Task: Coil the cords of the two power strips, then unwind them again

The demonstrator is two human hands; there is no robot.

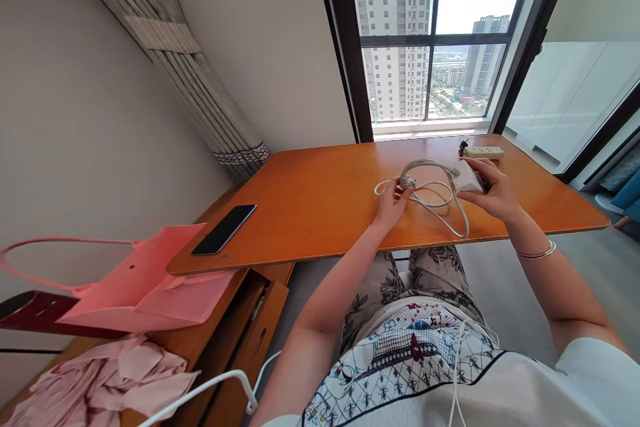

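Over the right part of the wooden table (pixel 320 193), my left hand (pixel 393 205) pinches a thick knot-like bunch of a whitish cable (pixel 456 203) between its fingertips. The cable hangs in loose loops between my hands and runs to a white block-shaped device (pixel 468 177). My right hand (pixel 495 193) is wrapped round that device from the right. Its far side is dark and partly covered by my fingers, so I cannot tell its exact kind. Just behind my right hand lies a cream power strip (pixel 484 153) with a black plug (pixel 464 145) at its left end.
A black phone or tablet (pixel 225 230) lies near the table's left end. Left of the table are a pink bag (pixel 145 280), crumpled pink cloth (pixel 107 380) and a wooden drawer unit (pixel 250 340). A white tube (pixel 215 383) curves at the bottom. The window (pixel 430 40) stands behind.
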